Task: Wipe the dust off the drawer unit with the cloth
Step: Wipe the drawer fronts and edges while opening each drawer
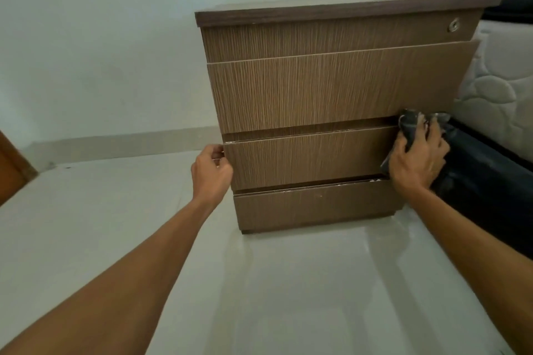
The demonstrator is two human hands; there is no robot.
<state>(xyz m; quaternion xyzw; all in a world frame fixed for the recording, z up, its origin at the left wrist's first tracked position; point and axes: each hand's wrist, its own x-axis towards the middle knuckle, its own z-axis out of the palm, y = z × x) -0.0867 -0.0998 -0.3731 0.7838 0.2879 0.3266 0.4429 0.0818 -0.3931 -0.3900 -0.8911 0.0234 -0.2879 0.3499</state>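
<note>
The left hand (212, 171) pinches the left edge of the third drawer front (311, 157). The right hand (418, 157) presses a dark cloth (411, 127) against that drawer's right end. The drawer unit (331, 89) stands on the floor beside a mattress (501, 89).
</note>
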